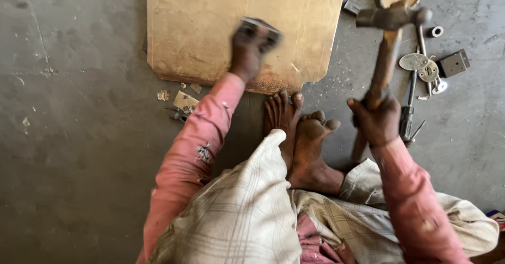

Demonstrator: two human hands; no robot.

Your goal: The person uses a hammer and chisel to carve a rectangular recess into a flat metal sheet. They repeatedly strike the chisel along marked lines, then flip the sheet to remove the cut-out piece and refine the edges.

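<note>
floor work, grey concrete floor point(79, 138), gritty and scuffed.
left hand point(247, 51) grips a blurred small metal block point(259, 31) on the brass sheet point(210, 27); right hand point(376, 119) clenches raised hammer point(392, 19); loose metal parts point(426, 67) lie to the right.

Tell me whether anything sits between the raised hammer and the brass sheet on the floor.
Nothing visible does. The right hand holds the hammer up, right of the brass sheet. The left hand rests on the sheet gripping a small dark block, blurred.
</note>
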